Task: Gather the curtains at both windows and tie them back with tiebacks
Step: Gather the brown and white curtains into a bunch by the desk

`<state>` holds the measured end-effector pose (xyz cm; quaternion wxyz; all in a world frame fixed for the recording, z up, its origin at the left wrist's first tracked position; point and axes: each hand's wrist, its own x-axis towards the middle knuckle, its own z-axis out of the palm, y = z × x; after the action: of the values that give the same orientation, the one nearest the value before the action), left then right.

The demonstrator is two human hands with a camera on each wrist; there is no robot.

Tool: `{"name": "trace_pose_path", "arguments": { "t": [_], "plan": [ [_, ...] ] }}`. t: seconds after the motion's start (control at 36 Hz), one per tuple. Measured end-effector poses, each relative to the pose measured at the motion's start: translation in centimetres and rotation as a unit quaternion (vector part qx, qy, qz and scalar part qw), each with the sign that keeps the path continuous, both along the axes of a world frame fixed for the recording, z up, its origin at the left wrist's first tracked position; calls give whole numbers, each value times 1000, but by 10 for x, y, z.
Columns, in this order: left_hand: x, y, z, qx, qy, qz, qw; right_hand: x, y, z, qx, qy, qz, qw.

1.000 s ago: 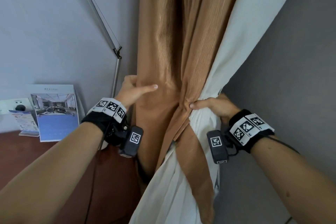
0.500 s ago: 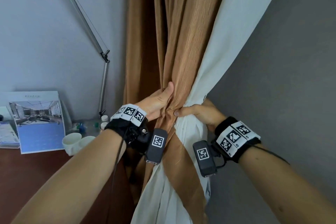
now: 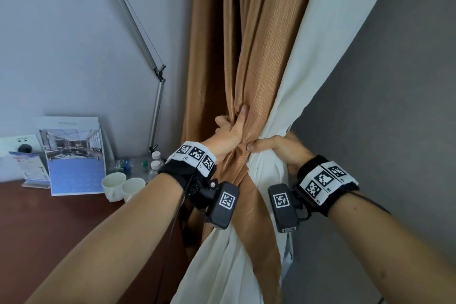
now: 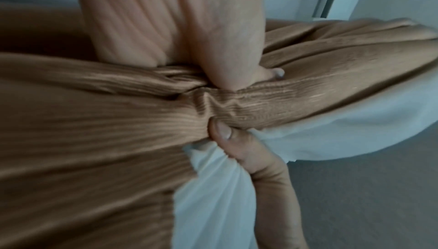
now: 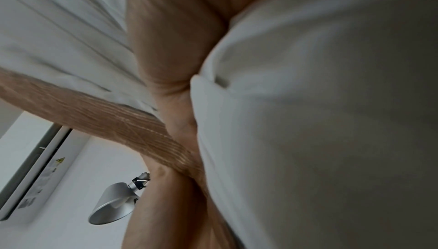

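At the corner of the room, beside a grey wall [image 3: 394, 106], hang two layers of drapery pulled together into one waist.

Brown curtain [image 3: 249, 57]: ribbed fabric, falls from the top of the head view, bunched tight at mid-height, then spreads again below the hands. Pinched folds show clearly in the left wrist view.

White curtain [image 3: 318, 32]: plain lining-like cloth, runs diagonally from upper right down to the same bunch, continues below as loose white folds. It lies just right of the brown curtain and touches it at the waist.

Left hand [image 3: 228, 134]: fingers curled round the brown curtain from the left side, thumb up along the folds; gripping.

Right hand [image 3: 278, 148]: wrapped round the gathered white curtain from the right, thumb tip pressed on the brown fabric at the bunch; gripping. Thumbs of both hands sit close together.

Tieback: none can be made out with certainty in any view.

Desk [image 3: 49, 229]: dark reddish wood, lower left. On it: two white cups [image 3: 122, 186] side by side, small bottles [image 3: 155, 161] behind them, a booklet [image 3: 74, 155] leaning on the wall, a leaflet stand [image 3: 32, 168] at far left.

Desk lamp arm [image 3: 138, 32]: metal, jointed, rises along the left wall.
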<state>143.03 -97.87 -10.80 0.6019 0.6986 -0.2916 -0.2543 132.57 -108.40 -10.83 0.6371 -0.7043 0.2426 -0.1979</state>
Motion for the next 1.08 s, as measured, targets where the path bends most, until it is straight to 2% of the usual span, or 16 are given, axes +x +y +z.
{"name": "trace_pose_path", "arguments": {
  "t": [0.08,0.25,0.31,0.47,0.53,0.58,0.67,0.81,0.97,1.08],
  "plan": [
    [-3,-3,2,-21,21,-9,1000,0,-2,0,15,-2,4,1000],
    [4,-1,4,14,47,-61,997,-3,-14,0,19,-12,24,999],
    [13,6,3,1,64,-74,995,-4,-17,1,29,-10,31,999],
    [62,19,-4,-49,86,16,995,2,-32,0,25,5,39,999],
    [76,17,-4,-61,89,21,994,9,-34,0,26,12,38,999],
    [88,13,-1,-69,80,-1,994,16,-35,1,29,24,41,998],
    [102,8,5,-61,63,-91,992,30,-35,4,31,38,29,998],
    [120,-10,17,2,20,-207,978,52,-29,8,43,36,-2,998],
    [139,-34,13,3,24,-207,978,61,-17,13,82,26,-31,996],
    [140,-49,1,-34,53,-223,973,65,-12,24,99,82,-48,991]
  ]
}}
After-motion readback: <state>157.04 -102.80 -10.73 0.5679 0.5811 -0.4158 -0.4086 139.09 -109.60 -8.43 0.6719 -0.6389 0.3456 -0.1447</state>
